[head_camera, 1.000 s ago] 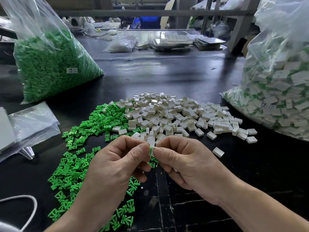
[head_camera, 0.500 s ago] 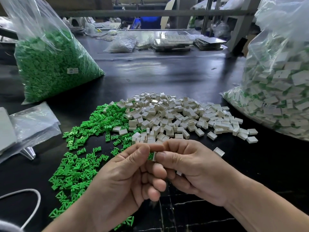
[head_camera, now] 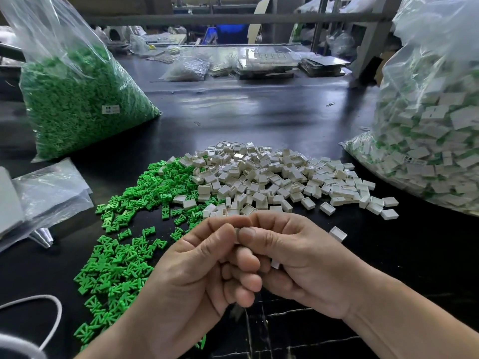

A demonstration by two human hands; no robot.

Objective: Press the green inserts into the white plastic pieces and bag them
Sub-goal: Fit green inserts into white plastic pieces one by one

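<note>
L hand (head_camera: 197, 275) & R hand (head_camera: 298, 263) pinch white piece (head_camera: 236, 233) together; its axis hidden.

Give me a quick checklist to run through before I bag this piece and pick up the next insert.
1. Grip: left hand and right hand both pinch the white piece between the thumbs: ok.
2. Insert fully seated: the joint is hidden by the fingers, cannot tell.
3. Bag of finished parts stands at the right, but its mouth is out of view: cannot tell.
4. Loose green inserts lie on the table beside the left hand: ok.
5. Pile of white pieces lies just ahead of the hands: ok.
</note>
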